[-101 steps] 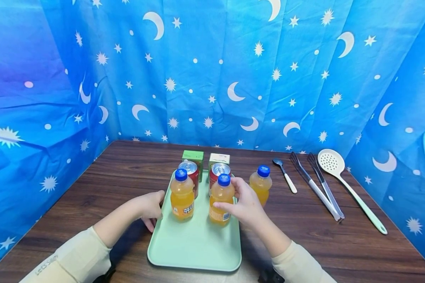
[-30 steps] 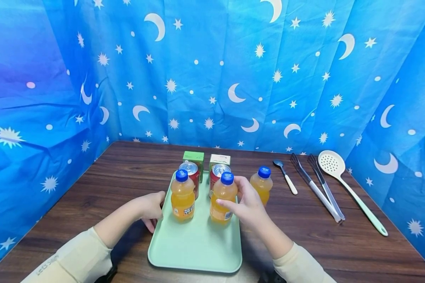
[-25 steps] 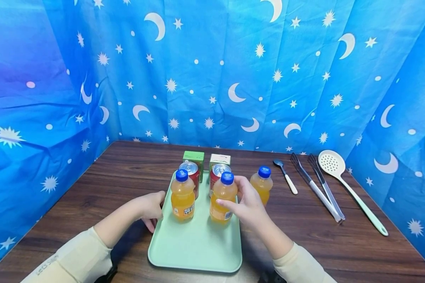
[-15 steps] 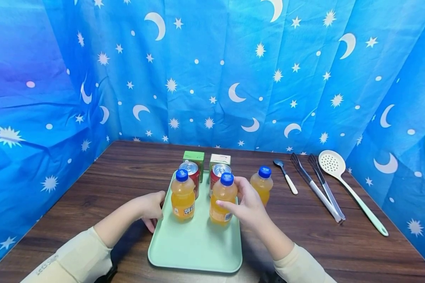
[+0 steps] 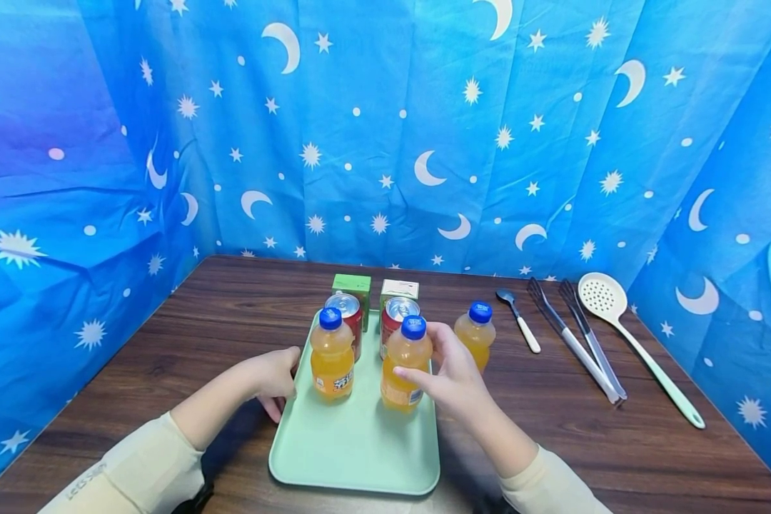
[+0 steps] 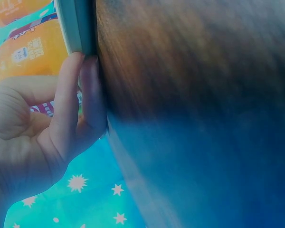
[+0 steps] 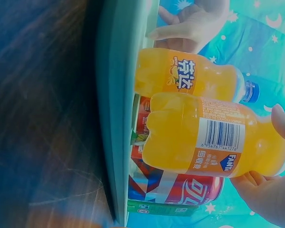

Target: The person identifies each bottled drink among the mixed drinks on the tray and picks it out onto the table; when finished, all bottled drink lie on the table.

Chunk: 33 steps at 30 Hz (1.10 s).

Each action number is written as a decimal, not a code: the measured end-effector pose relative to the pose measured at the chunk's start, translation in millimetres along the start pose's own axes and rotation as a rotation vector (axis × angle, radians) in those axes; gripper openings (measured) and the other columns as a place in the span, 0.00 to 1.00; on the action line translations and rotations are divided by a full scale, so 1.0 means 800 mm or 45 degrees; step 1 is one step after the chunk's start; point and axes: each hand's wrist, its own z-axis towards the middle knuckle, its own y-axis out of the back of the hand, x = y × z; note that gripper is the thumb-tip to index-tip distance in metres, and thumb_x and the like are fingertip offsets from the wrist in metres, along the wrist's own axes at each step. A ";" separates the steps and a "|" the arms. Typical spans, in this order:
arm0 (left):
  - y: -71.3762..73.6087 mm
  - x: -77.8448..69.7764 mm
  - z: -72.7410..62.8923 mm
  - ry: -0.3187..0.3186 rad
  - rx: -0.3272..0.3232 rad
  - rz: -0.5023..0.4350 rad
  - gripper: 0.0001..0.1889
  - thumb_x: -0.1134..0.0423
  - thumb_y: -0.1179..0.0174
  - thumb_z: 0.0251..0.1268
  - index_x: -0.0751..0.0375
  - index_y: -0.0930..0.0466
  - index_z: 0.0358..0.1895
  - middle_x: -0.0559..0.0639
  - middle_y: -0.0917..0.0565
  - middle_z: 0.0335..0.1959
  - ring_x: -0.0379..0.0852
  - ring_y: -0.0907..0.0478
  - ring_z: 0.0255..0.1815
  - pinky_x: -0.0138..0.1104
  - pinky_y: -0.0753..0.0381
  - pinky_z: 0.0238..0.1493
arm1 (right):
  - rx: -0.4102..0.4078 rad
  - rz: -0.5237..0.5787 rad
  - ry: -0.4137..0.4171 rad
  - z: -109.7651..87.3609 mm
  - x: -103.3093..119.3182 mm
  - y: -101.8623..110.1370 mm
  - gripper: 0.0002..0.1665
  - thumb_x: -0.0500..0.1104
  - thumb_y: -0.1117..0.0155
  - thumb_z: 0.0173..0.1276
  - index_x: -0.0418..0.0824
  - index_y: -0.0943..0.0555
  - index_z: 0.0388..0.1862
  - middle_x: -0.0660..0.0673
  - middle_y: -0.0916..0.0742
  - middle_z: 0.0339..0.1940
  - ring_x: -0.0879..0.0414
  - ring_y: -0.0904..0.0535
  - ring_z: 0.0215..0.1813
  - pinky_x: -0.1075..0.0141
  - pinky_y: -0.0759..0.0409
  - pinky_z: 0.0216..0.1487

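My right hand (image 5: 452, 368) grips an orange soda bottle (image 5: 403, 382) with a blue cap, upright at the right side of the light green tray (image 5: 353, 450). In the right wrist view this bottle (image 7: 194, 133) shows its barcode; whether its base touches the tray, I cannot tell. A second orange soda bottle (image 5: 332, 364) stands on the tray's left side. Behind the bottles are two red soda cans (image 5: 353, 314) (image 5: 398, 310), and two drink cartons (image 5: 351, 285) (image 5: 399, 289) behind those. With its fingers at the rim, my left hand (image 5: 273, 378) holds the tray's left edge.
A third orange soda bottle (image 5: 475, 339) stands on the dark wooden table (image 5: 527, 442), right of the tray. Farther right lie a small spoon (image 5: 519, 321), metal tongs (image 5: 581, 343) and a slotted skimmer (image 5: 639, 346). A blue star-patterned cloth (image 5: 385, 143) surrounds the table.
The bottle in my right hand has shifted slightly right since the oldest frame, and a little toward me in the last half second. My left hand stays at the tray's edge.
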 end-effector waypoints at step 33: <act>0.000 0.002 0.002 0.004 -0.006 0.005 0.22 0.84 0.43 0.46 0.67 0.38 0.44 0.61 0.28 0.33 0.54 0.21 0.22 0.41 0.16 0.19 | 0.021 0.058 0.049 -0.013 0.001 0.012 0.32 0.33 0.27 0.51 0.37 0.30 0.55 0.44 0.19 0.52 0.50 0.23 0.55 0.52 0.25 0.57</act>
